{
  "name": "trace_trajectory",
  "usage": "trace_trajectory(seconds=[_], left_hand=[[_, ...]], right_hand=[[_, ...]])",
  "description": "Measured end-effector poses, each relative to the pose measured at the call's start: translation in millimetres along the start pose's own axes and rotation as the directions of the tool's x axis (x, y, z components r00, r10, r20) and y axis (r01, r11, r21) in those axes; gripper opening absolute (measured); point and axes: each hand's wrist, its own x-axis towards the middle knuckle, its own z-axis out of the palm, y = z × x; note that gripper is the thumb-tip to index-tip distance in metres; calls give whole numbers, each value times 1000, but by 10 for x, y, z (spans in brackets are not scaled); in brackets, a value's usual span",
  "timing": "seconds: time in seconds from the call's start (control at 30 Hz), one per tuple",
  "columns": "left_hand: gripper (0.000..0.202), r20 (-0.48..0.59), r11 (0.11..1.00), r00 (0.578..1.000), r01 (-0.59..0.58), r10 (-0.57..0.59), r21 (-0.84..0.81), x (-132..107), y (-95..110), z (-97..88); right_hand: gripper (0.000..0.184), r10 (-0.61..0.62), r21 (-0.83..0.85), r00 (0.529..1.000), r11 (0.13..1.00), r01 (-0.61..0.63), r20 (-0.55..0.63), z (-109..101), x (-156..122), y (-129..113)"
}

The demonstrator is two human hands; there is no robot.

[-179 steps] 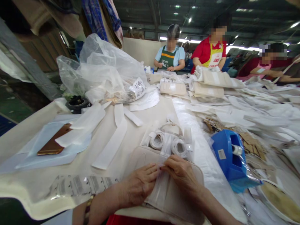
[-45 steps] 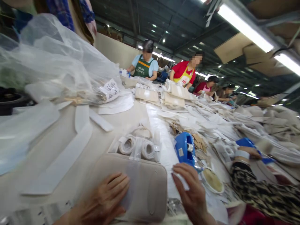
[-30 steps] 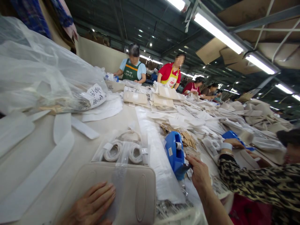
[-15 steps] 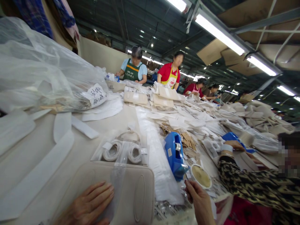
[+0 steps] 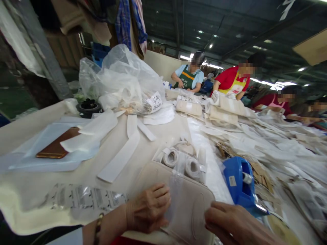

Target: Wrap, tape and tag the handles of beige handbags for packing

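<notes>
your left hand (image 5: 148, 212) rests on the beige padded pouch (image 5: 194, 207) at the table's (image 5: 84, 175) near edge, fingers bent, pressing its clear film (image 5: 176, 190). your right hand (image 5: 235, 226) touches its rim; grip unclear. beyond: two cord coils (image 5: 171, 157), one blue tape dispenser (image 5: 238, 183).

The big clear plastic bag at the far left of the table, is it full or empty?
Full. The bag bulges high, and white pieces show through its plastic, beside a handwritten label.
</notes>
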Motion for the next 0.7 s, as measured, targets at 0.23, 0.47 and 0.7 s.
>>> trace_trajectory(seconds=[0.23, 0.47, 0.7], left_hand=[[30, 161, 999, 987, 15, -8, -47, 15, -6, -24], [28, 173, 997, 985, 36, -24, -65, 15, -8, -20], [25, 213, 996, 977, 32, -13, -83, 34, -7, -45]], right_hand=[[15, -18, -320, 966, 942, 102, 258, 51, 1145, 159], [12, 59, -315, 965, 949, 24, 254, 60, 1383, 280], [25, 189, -304, 980, 939, -160, 67, 79, 1460, 542]])
